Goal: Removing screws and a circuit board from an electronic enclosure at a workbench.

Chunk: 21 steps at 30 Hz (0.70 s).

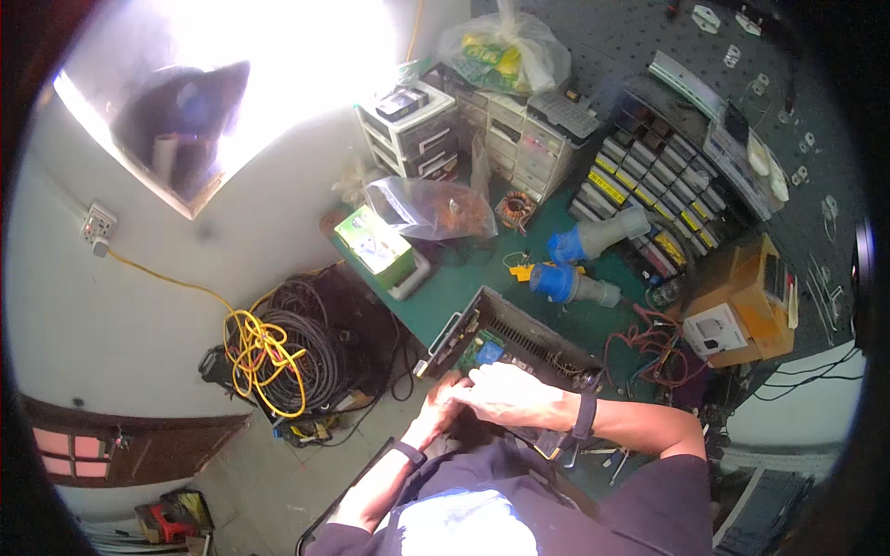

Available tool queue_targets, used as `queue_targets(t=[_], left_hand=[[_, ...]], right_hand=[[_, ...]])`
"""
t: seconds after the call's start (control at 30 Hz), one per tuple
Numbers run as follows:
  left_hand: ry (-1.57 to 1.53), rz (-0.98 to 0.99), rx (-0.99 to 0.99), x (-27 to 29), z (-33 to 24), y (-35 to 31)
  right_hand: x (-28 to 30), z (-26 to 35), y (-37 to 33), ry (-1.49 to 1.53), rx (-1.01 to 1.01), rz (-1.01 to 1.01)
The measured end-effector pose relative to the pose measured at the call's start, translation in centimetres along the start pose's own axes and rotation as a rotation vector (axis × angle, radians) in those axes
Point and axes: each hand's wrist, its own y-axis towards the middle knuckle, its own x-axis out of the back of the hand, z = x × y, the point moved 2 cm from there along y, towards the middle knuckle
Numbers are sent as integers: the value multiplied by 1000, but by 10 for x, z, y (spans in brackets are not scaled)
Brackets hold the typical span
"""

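Head view: left hand (442, 400) and right hand (512, 395) are held together at the near side of the case (521, 335) on the surface (443, 280), right elbow (691, 434) bent outward; whether either grip is closed cannot be told.

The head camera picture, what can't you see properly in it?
All in the head view:
- Whatever the left hand and right hand may be holding: the hands themselves cover it.
- Part of the open metal case: behind the right hand.
- Outside the bright window: lost in glare.
- Contents of the small-drawer rack: too small and blurred.
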Motion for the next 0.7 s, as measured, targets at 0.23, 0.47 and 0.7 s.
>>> queue_targets(t=[0.23, 0.47, 0.7], left_hand=[[315, -100, -172, -2, -28, -1], [142, -125, -307, -5, 15, -4], [-412, -128, -72, -15, 38, -1]], right_hand=[[-8, -4, -3, -22, -98, 117], [9, 4, 4, 7, 38, -11], [-2, -3, 10, -11, 17, -47]])
